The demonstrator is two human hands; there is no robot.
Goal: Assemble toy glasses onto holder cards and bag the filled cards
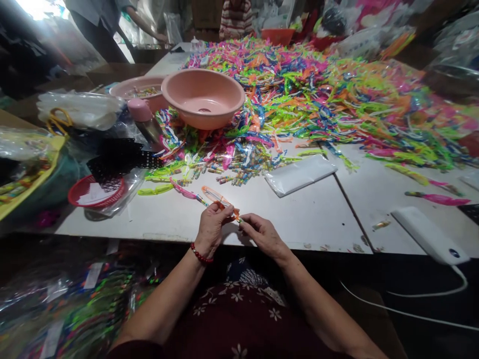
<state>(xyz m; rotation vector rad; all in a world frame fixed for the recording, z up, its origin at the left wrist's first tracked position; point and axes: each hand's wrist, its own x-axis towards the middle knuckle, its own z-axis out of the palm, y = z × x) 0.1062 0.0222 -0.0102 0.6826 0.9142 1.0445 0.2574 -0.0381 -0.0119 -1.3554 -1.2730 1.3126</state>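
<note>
Over the front of the white table (299,224), my left hand (210,227) is closed around an orange plastic strip with a white loop (214,195). The looped end points away from me. My right hand (264,233) pinches the near end of that strip, where a small greenish piece shows between thumb and fingers. Both hands almost touch. Just beyond my left hand lies a pink strip with a small printed tube (189,193). Several short printed tubes (239,174) are scattered at the near edge of the pile of coloured strips (299,99).
Two pink basins stand behind, the nearer basin (204,117) on the strips. Left are a pink-capped bottle (140,112) and a red basket (75,197) holding paper. Right are a white packet (301,175) and a white cabled device (426,234). Other people (235,20) are across the table.
</note>
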